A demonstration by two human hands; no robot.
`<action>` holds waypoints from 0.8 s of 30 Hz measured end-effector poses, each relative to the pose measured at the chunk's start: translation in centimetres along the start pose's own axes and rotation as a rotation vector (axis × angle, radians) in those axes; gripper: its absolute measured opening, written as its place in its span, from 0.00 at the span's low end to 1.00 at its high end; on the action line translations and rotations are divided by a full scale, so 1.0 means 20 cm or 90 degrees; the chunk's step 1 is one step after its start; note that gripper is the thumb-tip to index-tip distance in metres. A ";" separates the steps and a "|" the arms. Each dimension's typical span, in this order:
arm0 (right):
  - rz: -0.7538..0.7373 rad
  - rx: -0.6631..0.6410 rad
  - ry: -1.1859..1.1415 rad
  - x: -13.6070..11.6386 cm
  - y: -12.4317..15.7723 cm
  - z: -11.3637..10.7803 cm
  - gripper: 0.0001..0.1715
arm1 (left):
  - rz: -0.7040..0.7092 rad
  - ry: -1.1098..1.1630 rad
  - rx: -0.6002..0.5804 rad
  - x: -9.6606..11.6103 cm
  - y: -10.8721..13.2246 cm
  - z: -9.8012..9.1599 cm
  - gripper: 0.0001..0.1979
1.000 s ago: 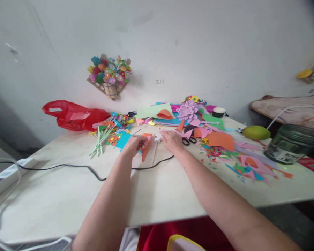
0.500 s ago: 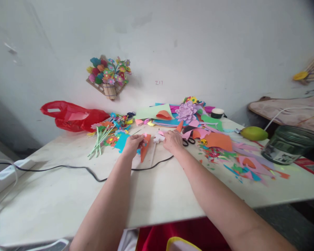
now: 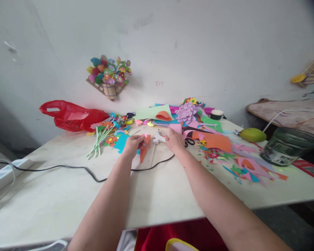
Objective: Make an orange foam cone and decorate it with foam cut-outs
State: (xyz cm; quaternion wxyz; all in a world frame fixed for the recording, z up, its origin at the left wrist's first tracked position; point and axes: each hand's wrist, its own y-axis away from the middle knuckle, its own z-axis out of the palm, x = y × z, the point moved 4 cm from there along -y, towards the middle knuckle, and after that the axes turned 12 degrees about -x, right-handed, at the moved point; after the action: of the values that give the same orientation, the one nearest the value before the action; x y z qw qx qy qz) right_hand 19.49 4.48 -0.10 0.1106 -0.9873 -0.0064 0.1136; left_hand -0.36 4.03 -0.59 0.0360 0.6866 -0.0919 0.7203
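Observation:
My left hand (image 3: pixel 132 144) is closed on an orange foam cone (image 3: pixel 144 149), pinching a small pink piece at its top. A little to the right, my right hand (image 3: pixel 176 141) curls around the handle of a small white glue gun (image 3: pixel 158 138) that lies on the pale table (image 3: pixel 68 195). Its black cord (image 3: pixel 75 168) runs left across the table. Black scissors (image 3: pixel 189 141) lie just right of my right hand.
Foam sheets, a purple foam flower (image 3: pixel 185 111) and coloured scraps (image 3: pixel 240 164) cover the table's far right. Green stems and small flowers (image 3: pixel 102 136) lie left of my hands, beside a red plastic bag (image 3: pixel 73 115). A green mango (image 3: pixel 252 134) and dark jar (image 3: pixel 288 146) stand right.
My right hand has shifted slightly right on the glue gun, which now shows more to its left. My left hand still holds the orange cone in the same place.

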 end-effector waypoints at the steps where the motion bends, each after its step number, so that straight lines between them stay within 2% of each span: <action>1: -0.009 0.025 0.009 0.00 0.00 -0.01 0.30 | -0.002 0.003 0.002 0.00 0.00 0.00 0.16; 3: -0.031 0.054 0.031 -0.01 0.01 -0.01 0.26 | -0.003 0.009 0.013 0.01 0.00 -0.01 0.16; 7: -0.104 -0.006 0.070 -0.05 0.03 0.01 0.17 | 0.016 0.025 0.054 0.04 0.02 -0.03 0.15; 11: -0.143 -0.037 0.092 -0.09 0.03 0.05 0.22 | 0.025 0.046 0.085 0.05 0.03 -0.04 0.14; 14: -0.156 -0.020 0.099 -0.11 0.02 0.09 0.24 | 0.028 0.050 0.095 0.05 0.03 -0.04 0.14; 17: -0.159 0.005 0.091 -0.12 0.01 0.09 0.22 | 0.032 0.046 0.097 0.04 0.03 -0.05 0.14; 21: -0.126 0.038 0.025 -0.10 0.00 0.05 0.23 | 0.031 0.043 0.096 0.04 0.03 -0.05 0.14; 24: -0.095 0.062 -0.103 -0.05 -0.01 0.02 0.21 | 0.033 0.053 0.090 0.04 0.03 -0.05 0.14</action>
State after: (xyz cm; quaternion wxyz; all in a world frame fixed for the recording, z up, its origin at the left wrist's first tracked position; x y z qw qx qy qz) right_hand 18.35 4.68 -0.19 0.1659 -0.9652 -0.0830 0.1846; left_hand -1.50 3.65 0.17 -0.0274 0.6542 -0.0568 0.7537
